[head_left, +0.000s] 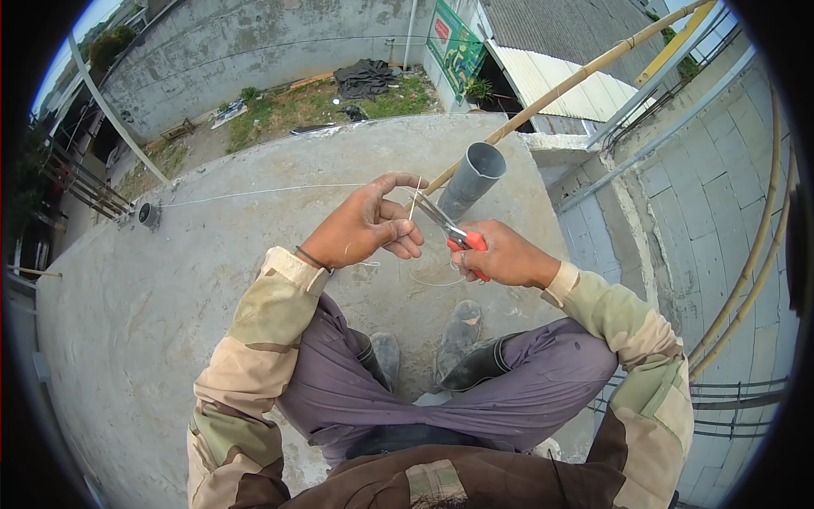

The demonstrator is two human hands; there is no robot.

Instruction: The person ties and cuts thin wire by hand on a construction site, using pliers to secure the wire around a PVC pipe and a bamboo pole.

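Observation:
My left hand point(369, 225) holds a thin white string point(415, 204) between its curled fingers, with a short length stretched upright past the fingertips. Red-handled scissors point(445, 225) are gripped in my right hand point(504, 254). Their grey blades are parted and point up and left, with the tips right at the string beside my left fingers. Just beyond the blades stands a grey plastic pipe point(462, 180), open at its top. A bamboo pole point(551, 97) runs from behind my hands to the upper right.
Under my boots point(458, 331) lies a rough concrete slab point(195, 288). A white line point(263, 192) stretches left across it to a short dark pipe stub point(149, 215). The slab ends at the right near a block wall point(721, 204). Bent bamboo poles point(755, 254) lean there.

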